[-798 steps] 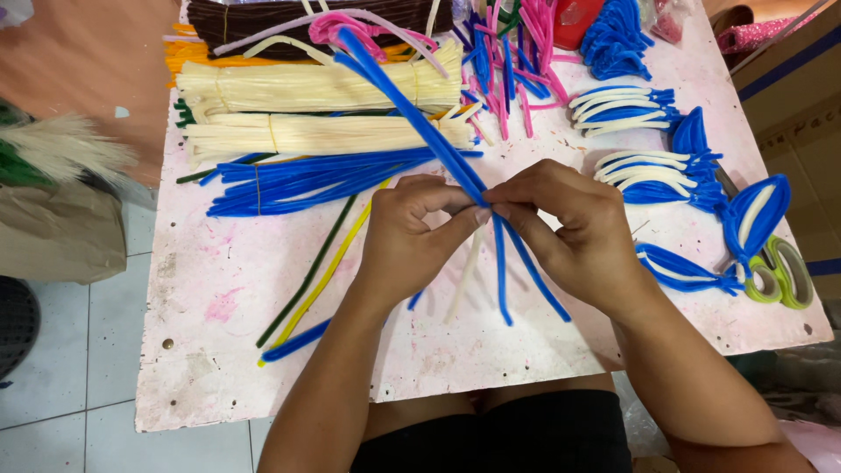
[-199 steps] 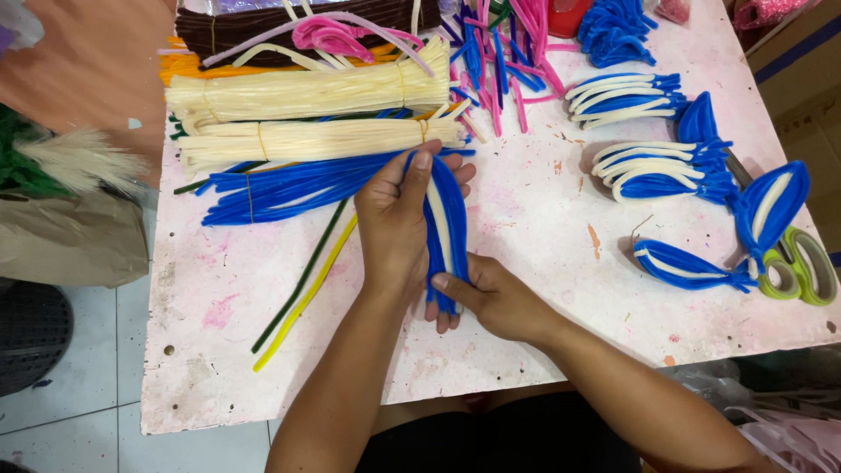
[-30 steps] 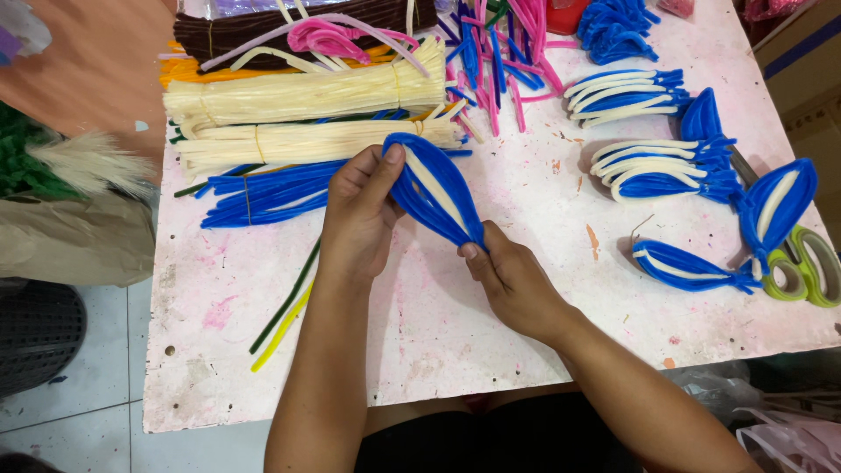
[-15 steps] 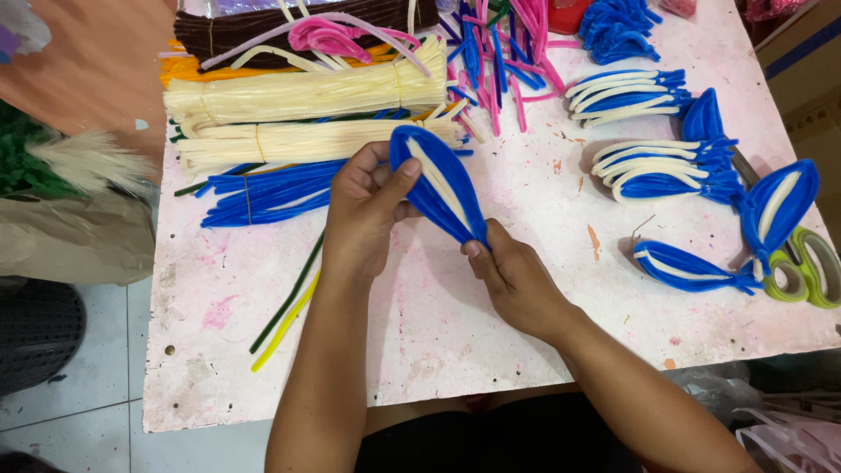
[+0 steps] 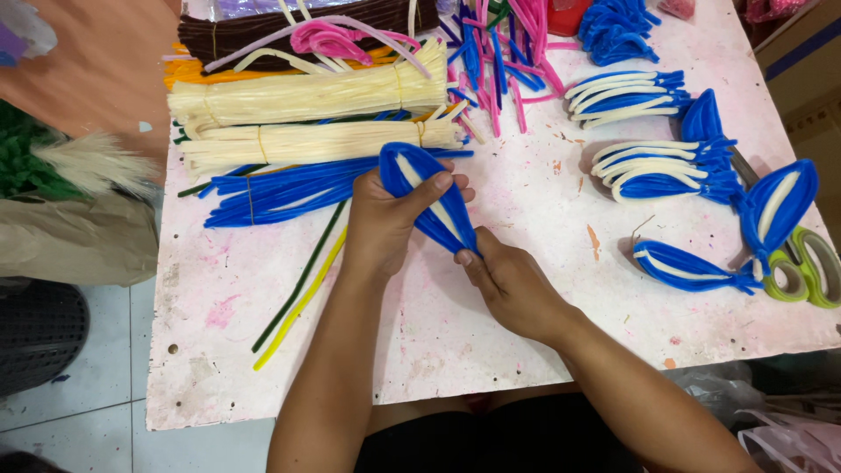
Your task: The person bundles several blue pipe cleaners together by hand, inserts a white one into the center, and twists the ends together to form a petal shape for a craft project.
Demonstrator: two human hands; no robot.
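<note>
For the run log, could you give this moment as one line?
left hand: grips blue petal loop top | right hand: pinches its base | above table

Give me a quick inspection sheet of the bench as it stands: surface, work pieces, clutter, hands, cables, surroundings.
Surface: white table, pink-stained and scuffed.
Job's things: blue-and-cream leaf shape held over the table; finished blue-and-cream shapes lying at right.
Clutter: cream stem bundles, blue stem bundle, loose green and yellow stems, green-handled scissors.
Hands: left hand grips the shape's upper part; right hand pinches its lower tip.
Cables: nothing seen.
Surroundings: tiled floor, cardboard box at right.
</note>
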